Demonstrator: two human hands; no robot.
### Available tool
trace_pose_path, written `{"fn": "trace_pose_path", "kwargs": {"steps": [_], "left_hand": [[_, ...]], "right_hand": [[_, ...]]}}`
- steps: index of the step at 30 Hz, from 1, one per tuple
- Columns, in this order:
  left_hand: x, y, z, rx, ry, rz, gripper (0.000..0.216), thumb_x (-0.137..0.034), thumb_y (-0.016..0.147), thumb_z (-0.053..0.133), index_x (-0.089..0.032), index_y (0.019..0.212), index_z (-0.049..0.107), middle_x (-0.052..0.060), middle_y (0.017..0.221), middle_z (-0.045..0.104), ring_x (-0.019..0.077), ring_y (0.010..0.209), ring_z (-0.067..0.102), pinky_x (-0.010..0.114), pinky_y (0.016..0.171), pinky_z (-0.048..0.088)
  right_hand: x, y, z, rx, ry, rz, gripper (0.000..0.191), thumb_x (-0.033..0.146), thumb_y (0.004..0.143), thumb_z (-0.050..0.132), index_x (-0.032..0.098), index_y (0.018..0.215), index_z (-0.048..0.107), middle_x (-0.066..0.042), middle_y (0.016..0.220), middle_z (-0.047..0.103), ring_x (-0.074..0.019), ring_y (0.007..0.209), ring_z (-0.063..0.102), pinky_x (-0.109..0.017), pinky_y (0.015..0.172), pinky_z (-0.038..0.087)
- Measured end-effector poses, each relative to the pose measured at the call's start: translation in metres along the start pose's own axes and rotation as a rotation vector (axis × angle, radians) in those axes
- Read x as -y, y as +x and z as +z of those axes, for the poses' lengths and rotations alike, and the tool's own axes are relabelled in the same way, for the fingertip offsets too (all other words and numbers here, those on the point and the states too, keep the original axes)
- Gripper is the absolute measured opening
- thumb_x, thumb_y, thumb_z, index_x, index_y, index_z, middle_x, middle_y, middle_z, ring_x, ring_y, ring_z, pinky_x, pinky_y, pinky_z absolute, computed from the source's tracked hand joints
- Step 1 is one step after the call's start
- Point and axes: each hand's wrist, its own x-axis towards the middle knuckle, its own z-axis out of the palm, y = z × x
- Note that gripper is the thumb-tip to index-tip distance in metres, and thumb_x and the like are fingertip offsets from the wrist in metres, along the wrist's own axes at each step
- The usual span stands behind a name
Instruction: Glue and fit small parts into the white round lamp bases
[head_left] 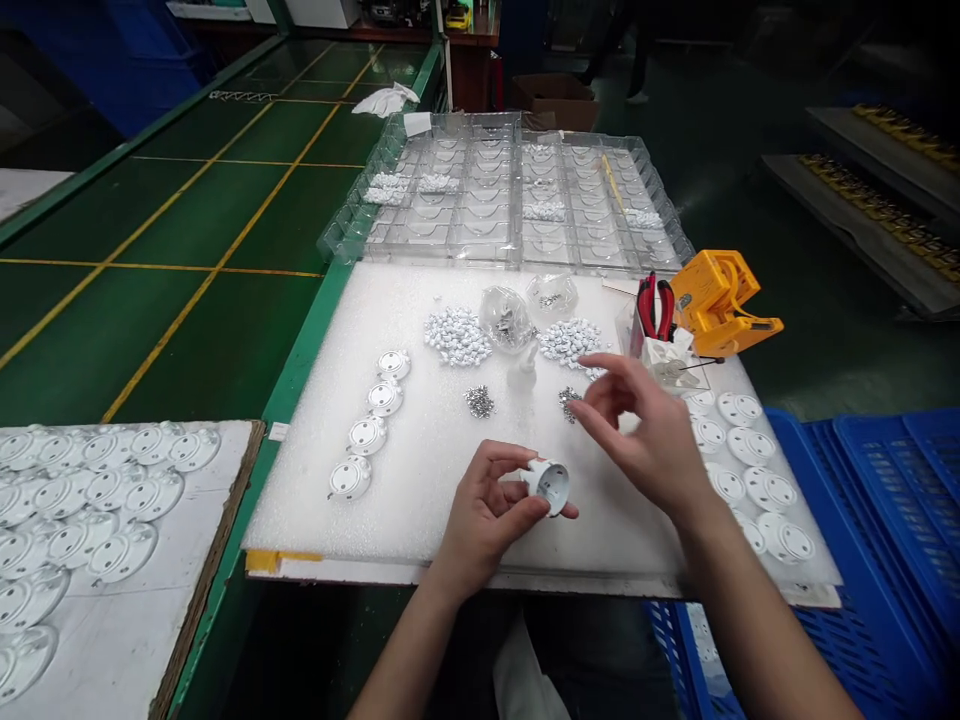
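On the white foam sheet (420, 510), the left hand (484, 520) grips a white plastic socket housing (551, 487) near the near edge. The empty right hand (637, 430), half open, hovers by what seem metal clips (570, 403); a careless brush could scatter them.

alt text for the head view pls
A person's left hand holds a round white plastic part above a white foam sheet while the right hand hovers open near small metal pieces. Rows of white parts lie on the sheet, with red-handled pliers and clear trays beyond.
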Motion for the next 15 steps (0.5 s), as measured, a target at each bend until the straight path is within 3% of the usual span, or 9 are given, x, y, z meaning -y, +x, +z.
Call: {"fn": "trace_pose_path", "kwargs": {"steps": [3, 5, 7, 9, 12, 15], "left_hand": [[0.002, 0.002, -0.001, -0.008, -0.029, 0.029, 0.043, -0.041, 0.077, 0.088, -0.022, 0.101, 0.060, 0.003, 0.099, 0.071, 0.0199, 0.066, 0.078, 0.034, 0.074, 0.061], [0.004, 0.001, -0.002, -0.009, -0.033, 0.028, 0.043, -0.042, 0.077, 0.088, -0.021, 0.102, 0.059, 0.004, 0.099, 0.071, 0.0207, 0.067, 0.079, 0.035, 0.074, 0.062], [0.006, 0.001, -0.004, -0.027, -0.031, 0.025, 0.044, -0.043, 0.077, 0.088, -0.021, 0.102, 0.060, 0.004, 0.098, 0.072, 0.0215, 0.069, 0.079, 0.035, 0.074, 0.062], [0.006, 0.002, -0.005, -0.044, -0.041, 0.020, 0.046, -0.045, 0.076, 0.088, -0.021, 0.102, 0.059, 0.004, 0.097, 0.073, 0.0223, 0.070, 0.079, 0.035, 0.073, 0.061], [0.001, 0.001, -0.003, -0.069, -0.084, 0.004, 0.050, -0.048, 0.074, 0.089, -0.021, 0.102, 0.058, 0.004, 0.092, 0.075, 0.0216, 0.067, 0.078, 0.032, 0.068, 0.060], [-0.005, -0.003, 0.004, -0.162, -0.186, -0.046, 0.048, -0.049, 0.076, 0.088, -0.021, 0.101, 0.057, 0.004, 0.092, 0.078, 0.0176, 0.066, 0.077, 0.028, 0.067, 0.060]], "right_hand": [[-0.002, 0.033, 0.018, 0.067, -0.182, -0.001, 0.035, 0.029, 0.085, 0.076, 0.022, 0.117, 0.064, 0.003, 0.072, 0.058, -0.0137, 0.058, 0.054, -0.027, 0.056, 0.043], [-0.003, 0.047, 0.026, 0.114, -0.234, -0.047, 0.013, 0.023, 0.083, 0.075, 0.022, 0.094, 0.066, 0.002, 0.073, 0.058, -0.0135, 0.060, 0.052, -0.027, 0.057, 0.042], [-0.001, 0.051, 0.024, 0.109, -0.180, -0.068, 0.013, 0.022, 0.085, 0.071, 0.021, 0.077, 0.060, 0.001, 0.073, 0.056, -0.0132, 0.062, 0.053, -0.026, 0.058, 0.044], [0.002, 0.046, 0.016, 0.076, 0.007, -0.036, 0.017, 0.029, 0.087, 0.069, 0.022, 0.077, 0.058, -0.001, 0.080, 0.060, -0.0143, 0.069, 0.058, -0.025, 0.059, 0.049], [0.005, 0.029, 0.001, 0.103, 0.449, 0.077, 0.027, 0.045, 0.088, 0.071, 0.022, 0.094, 0.057, -0.007, 0.099, 0.070, -0.0179, 0.077, 0.069, -0.027, 0.061, 0.056], [0.004, 0.012, -0.007, 0.115, 0.809, 0.202, 0.039, 0.051, 0.085, 0.073, 0.025, 0.100, 0.049, -0.004, 0.086, 0.074, -0.0149, 0.052, 0.063, -0.027, 0.047, 0.052]]}}
